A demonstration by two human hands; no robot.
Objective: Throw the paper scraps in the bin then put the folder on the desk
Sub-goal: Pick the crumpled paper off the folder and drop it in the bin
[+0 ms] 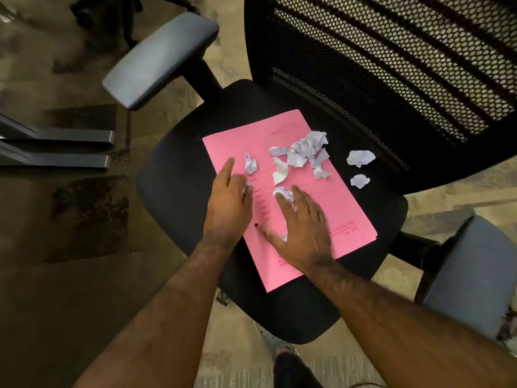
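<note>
A pink folder (321, 208) lies flat on the black seat of an office chair (173, 175). Several crumpled white paper scraps (305, 152) are strewn over its upper half, and two more scraps (360, 158) lie on the seat to its right. My left hand (228, 203) rests on the folder's left edge with fingers curled over a small scrap. My right hand (300, 228) lies palm down on the folder's middle, fingers spread, touching a scrap (285, 194) at its fingertips and another under the thumb. No bin or desk is in view.
The chair's mesh backrest (391, 65) rises at the upper right. Grey armrests stand at the upper left (159, 60) and lower right (470, 275). Metal furniture legs (56, 147) lie on the carpet at the left. My shoe (282, 351) shows below the seat.
</note>
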